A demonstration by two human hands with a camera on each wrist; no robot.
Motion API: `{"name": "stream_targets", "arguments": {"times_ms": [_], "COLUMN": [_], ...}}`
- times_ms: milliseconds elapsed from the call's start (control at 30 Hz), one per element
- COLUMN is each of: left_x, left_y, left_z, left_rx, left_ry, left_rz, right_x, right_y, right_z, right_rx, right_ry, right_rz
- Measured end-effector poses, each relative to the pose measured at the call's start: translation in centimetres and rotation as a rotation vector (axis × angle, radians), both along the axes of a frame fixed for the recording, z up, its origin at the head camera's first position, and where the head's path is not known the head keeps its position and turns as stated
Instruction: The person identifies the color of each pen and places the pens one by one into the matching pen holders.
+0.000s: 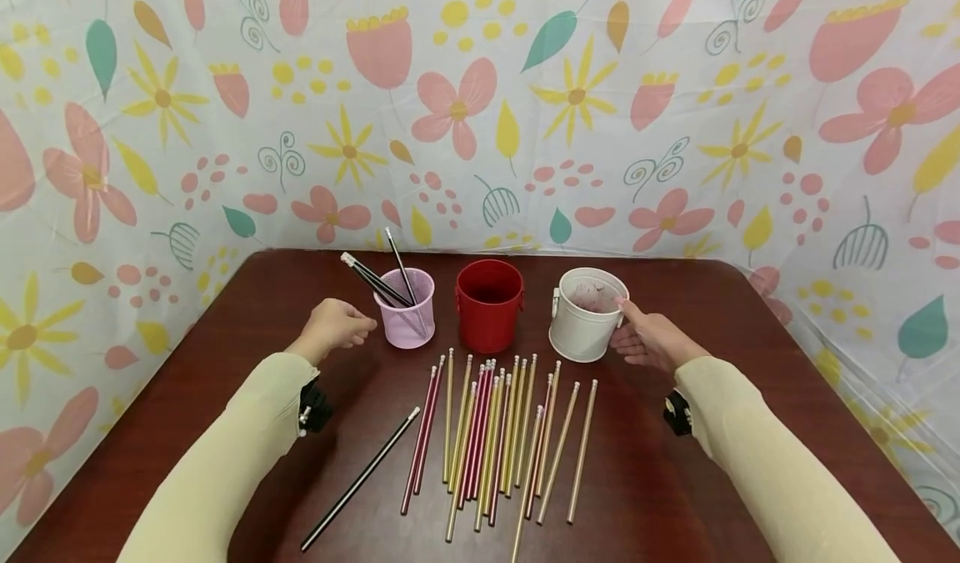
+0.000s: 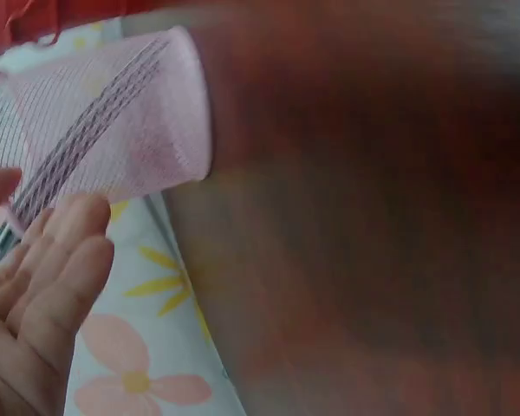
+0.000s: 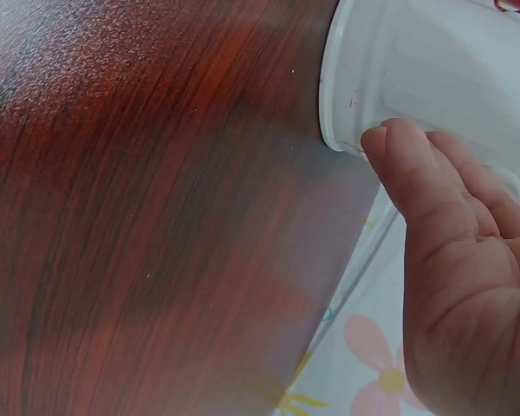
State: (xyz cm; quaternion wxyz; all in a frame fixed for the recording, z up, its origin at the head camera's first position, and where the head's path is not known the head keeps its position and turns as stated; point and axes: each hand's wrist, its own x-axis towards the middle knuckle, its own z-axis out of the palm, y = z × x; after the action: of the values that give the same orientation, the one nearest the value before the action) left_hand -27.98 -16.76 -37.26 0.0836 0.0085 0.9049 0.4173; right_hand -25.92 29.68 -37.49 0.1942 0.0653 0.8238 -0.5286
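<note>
A pink mesh pencil cup (image 1: 407, 323) stands at the back left with several black pencils (image 1: 371, 281) leaning in it. My left hand (image 1: 333, 328) is just left of this cup and holds nothing; its fingers look loosely bent in the left wrist view. To the right stands a white bucket (image 1: 583, 338) with small side handles. The right hand (image 1: 656, 339) is at its right side, thumb at the rim near a handle, with the fingers (image 3: 407, 156) stretched along the outer wall. Between the two containers sits a red bucket (image 1: 490, 325).
Gold, dark red and tan pencils (image 1: 487, 438) lie in a loose row on the dark wooden table (image 1: 660, 480), eraser ends toward the containers. One black pencil (image 1: 360, 480) lies slanted at the left. Behind the table hangs a flowered sheet (image 1: 450, 196).
</note>
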Motion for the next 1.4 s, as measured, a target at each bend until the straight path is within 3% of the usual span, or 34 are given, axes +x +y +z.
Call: {"name": "stream_targets", "arguments": {"times_ms": [233, 433, 567, 800, 1100, 1233, 1400], "left_x": [3.4, 5.7, 6.5, 7.1, 7.0, 7.0, 7.1], "left_y": [1.4, 3.3, 4.2, 4.9, 5.0, 5.1, 5.2], "left_z": [-1.0, -1.0, -1.3, -2.1, -3.1, -3.0, -2.7], "left_rx": [-0.145, -0.300, -0.351, -0.367, -0.441, -0.438, -0.472], "left_ry": [-0.168, -0.140, -0.119, -0.165, -0.109, -0.111, -0.036], "left_rz": [-0.296, -0.422, -0.449, -0.457, -0.488, -0.496, -0.485], "right_x": [-0.1, -0.1, 0.0, -0.1, -0.2, -0.3, -0.5], "right_y": [0.1, 0.3, 0.3, 0.2, 0.1, 0.1, 0.7], "right_z": [0.0, 0.0, 0.0, 0.2, 0.1, 0.0, -0.2], "right_rx": [-0.009, -0.015, -0.021, -0.026, -0.005, -0.003, -0.035], "right_ry": [-0.003, 0.003, 0.000, -0.004, -0.008, -0.006, -0.013], "right_rz": [0.000, -0.003, -0.005, -0.010, -0.005, 0.000, 0.018]}}
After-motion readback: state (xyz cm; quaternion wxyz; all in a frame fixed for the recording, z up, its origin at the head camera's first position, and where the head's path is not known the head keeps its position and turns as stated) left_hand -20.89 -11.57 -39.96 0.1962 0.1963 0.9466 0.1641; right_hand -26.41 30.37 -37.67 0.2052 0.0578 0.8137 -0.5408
